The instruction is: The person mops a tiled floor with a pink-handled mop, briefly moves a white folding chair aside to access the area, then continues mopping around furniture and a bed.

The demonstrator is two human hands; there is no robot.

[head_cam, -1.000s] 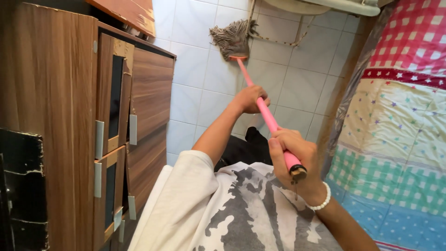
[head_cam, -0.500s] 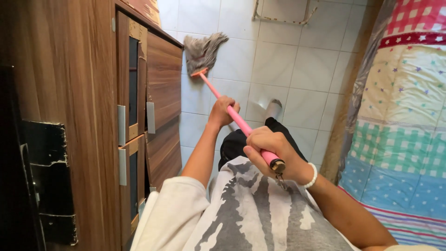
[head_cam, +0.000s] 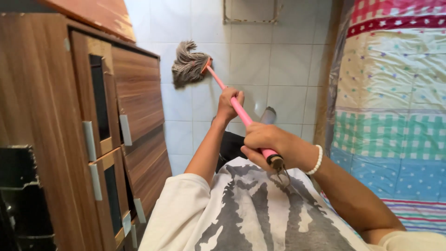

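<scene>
The right hand point(head_cam: 265, 142) is curled tight round the top end of the pink mop handle point(head_cam: 241, 111); farther along, the left hand point(head_cam: 228, 103), arm outstretched, wraps its fingers round the shaft; beyond, the grey mop head point(head_cam: 187, 65) lies on the white tiled floor point(head_cam: 288, 69), near the wooden cabinet point(head_cam: 134, 97).

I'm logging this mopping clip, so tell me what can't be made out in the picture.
All in the head view:
- Pink mop handle: hidden where the left hand and right hand wrap it.
- Floor under the grey mop head: covered by the strands.
- Feet: only one shoe tip shows past the body.
- Wooden cabinet: cut off by the left edge.
- Patchwork quilt: cut off by the right edge.
</scene>
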